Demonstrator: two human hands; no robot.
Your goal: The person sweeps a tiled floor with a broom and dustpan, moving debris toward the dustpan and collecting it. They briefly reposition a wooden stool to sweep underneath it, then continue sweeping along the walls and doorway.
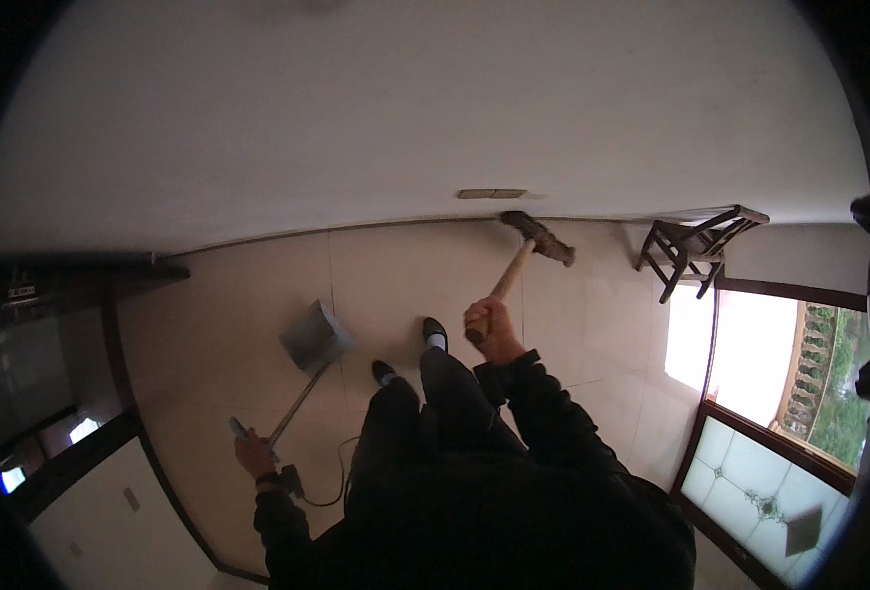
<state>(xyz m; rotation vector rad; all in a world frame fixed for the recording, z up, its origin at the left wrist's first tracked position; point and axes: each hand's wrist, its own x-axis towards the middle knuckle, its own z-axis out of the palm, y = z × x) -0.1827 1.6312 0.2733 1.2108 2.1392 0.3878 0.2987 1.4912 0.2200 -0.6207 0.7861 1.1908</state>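
My right hand [494, 328] grips the pale, wooden-looking handle of a broom [509, 273]. Its dark, mottled head is near the foot of the white wall; whether it touches the floor I cannot tell. On the other side, my left hand [255, 451] is closed around the upper end of a long-handled grey dustpan [310, 335]. The pan lies ahead of my feet, tilted and slightly blurred, and its inside is hard to make out. A small dark device [291, 481] with a cable sits at my left wrist.
A wall [405, 110] runs across the front, with a double socket plate [492, 194] low on it. A small wooden chair [689, 247] stands by the wall at right, near an open doorway [752, 354]. Dark furniture [110, 276] is at left. Beige tiles [405, 273] cover the floor.
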